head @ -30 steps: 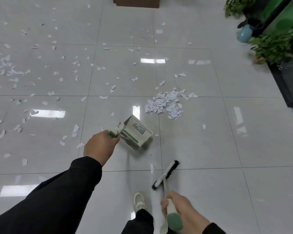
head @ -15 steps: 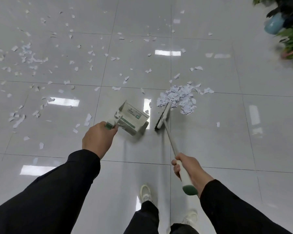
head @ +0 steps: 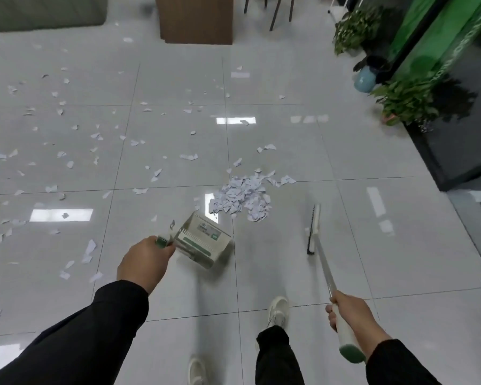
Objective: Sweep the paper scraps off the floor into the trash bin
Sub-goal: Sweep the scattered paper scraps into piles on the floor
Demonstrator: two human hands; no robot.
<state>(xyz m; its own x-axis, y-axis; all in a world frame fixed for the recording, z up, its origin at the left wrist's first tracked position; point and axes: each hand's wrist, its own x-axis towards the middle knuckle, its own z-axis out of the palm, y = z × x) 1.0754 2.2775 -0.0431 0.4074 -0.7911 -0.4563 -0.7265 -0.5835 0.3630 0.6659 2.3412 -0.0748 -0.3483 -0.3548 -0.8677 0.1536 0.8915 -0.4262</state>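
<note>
Logging what I saw from the head camera, item by item.

Broom (head: 315, 240): white shaft, green-capped end, black bristles. Its long axis ran from my right hand (head: 350, 319) up and slightly left, away from me, the head (head: 313, 229) at the far end. The head lay lengthwise almost in line with the shaft, just to the right of the paper pile (head: 243, 197) and apart from it. The right hand's fingers were curled round the shaft near the green cap.

Dustpan (head: 203, 241): white with green trim, box-like, tilted, with its mouth turned up and right toward the pile and its handle pointing back toward me. It sat just below-left of the pile; whether its lip touched the floor (head: 289, 151) I could not tell. My left hand (head: 145, 262) gripped the green handle end, fingers wrapped.

Paper pile: white scraps heaped at a tile joint, with loose scraps (head: 95, 140) strewn widely across the tiles to the left and beyond.

Also noted: potted plants (head: 406, 101) at far right, a wooden cabinet (head: 196, 19) at top centre, one white shoe (head: 278, 309).
</note>
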